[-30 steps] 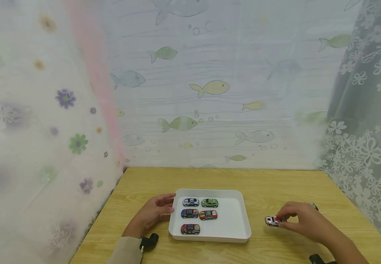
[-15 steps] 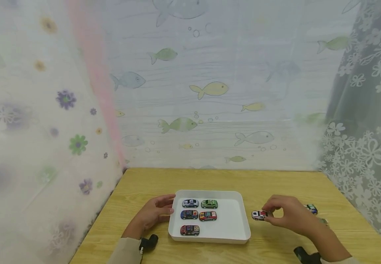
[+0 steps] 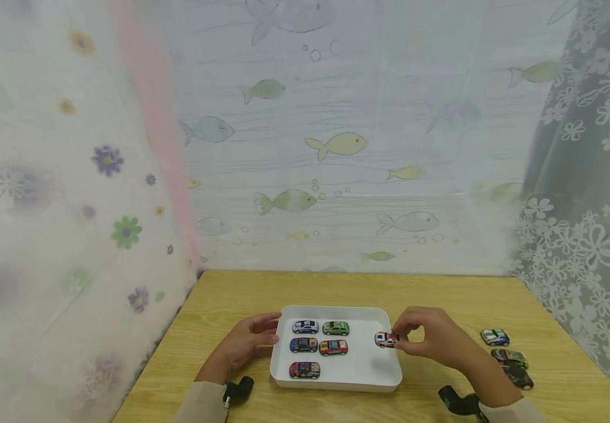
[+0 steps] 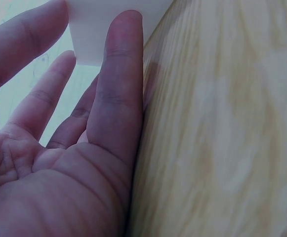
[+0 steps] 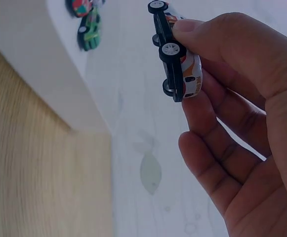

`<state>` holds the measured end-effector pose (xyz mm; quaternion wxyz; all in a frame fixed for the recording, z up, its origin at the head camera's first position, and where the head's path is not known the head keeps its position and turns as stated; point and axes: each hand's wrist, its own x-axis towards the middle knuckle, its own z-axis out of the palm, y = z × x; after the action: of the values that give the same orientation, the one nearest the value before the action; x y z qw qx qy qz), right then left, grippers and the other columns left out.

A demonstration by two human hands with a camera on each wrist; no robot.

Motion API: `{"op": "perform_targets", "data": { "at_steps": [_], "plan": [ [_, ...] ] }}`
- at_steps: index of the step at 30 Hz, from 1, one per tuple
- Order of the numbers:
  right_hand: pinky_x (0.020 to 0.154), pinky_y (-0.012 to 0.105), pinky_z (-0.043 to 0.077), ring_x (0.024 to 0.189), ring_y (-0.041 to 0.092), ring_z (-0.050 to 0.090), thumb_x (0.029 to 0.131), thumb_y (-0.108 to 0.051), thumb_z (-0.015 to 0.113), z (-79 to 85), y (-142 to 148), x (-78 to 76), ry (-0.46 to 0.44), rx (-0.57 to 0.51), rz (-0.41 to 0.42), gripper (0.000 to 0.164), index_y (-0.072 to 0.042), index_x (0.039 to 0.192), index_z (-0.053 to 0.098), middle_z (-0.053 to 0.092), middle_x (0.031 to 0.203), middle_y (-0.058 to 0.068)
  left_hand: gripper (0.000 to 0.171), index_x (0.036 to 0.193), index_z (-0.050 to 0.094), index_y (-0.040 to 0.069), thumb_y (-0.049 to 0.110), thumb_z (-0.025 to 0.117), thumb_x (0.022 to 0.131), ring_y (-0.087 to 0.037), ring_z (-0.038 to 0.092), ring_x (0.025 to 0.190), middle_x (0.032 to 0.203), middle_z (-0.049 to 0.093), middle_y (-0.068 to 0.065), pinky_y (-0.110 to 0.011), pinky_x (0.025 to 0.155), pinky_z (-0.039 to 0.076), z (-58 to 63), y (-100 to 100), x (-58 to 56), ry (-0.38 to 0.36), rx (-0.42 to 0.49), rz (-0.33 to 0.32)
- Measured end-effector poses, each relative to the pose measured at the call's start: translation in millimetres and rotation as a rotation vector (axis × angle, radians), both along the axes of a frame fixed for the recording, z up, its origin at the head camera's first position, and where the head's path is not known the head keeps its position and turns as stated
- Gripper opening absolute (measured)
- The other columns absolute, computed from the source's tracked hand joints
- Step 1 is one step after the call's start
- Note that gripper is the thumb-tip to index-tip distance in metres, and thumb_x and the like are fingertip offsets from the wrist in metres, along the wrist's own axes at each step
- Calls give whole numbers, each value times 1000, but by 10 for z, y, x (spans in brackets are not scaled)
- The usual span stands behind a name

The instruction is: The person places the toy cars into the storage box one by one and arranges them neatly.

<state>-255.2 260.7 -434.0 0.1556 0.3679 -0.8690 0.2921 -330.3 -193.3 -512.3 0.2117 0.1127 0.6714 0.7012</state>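
Between thumb and fingers, my right hand (image 3: 434, 338) pinches a white and red toy car (image 3: 387, 339) over the right side of a white tray (image 3: 336, 383). The right wrist view shows that toy car (image 5: 175, 54) from its side, black underside and wheels visible. My left hand (image 3: 249, 341) rests on the table at the tray's left side, its fingertips touching the wall; the left wrist view shows its fingers (image 4: 118, 84) fairly straight. Inside the tray stand several toy cars: a white one (image 3: 305, 326), a green one (image 3: 336, 328), a blue one (image 3: 303, 344), a red-yellow one (image 3: 333, 347) and a dark red one (image 3: 305, 369).
On the wooden table (image 3: 262, 288), right of my right forearm, lie a white-green-blue toy car (image 3: 495, 336), a dark green one (image 3: 509, 357) and a black one (image 3: 518, 376). A fish-patterned curtain (image 3: 336, 176) hangs behind the table's far edge.
My right hand has carried the white and red toy car leftward from the table to over the tray, uncovering the toy cars at the right. My left hand has stayed in place.
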Motion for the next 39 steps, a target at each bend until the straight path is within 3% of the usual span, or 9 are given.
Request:
{"op": "perform_targets", "data": {
  "at_steps": [27, 39],
  "plan": [
    [77, 40, 63, 82, 4, 68, 86, -18, 86, -150, -670, -159, -277, -50, 71, 15, -22, 98, 79, 72, 92, -12, 67, 156, 46, 7, 5, 73, 95, -30, 56, 137, 158, 44, -25, -45, 99, 59, -11, -2, 4, 6, 7, -4],
    [75, 29, 62, 83, 5, 68, 86, -19, 86, -263, -873, -175, -406, 7, 80, 14, -19, 98, 79, 72, 92, -10, 66, 155, 47, 8, 4, 73, 95, -30, 56, 137, 158, 45, -24, -45, 99, 59, 9, 4, 17, -2, 8, 2]
  ]
}}
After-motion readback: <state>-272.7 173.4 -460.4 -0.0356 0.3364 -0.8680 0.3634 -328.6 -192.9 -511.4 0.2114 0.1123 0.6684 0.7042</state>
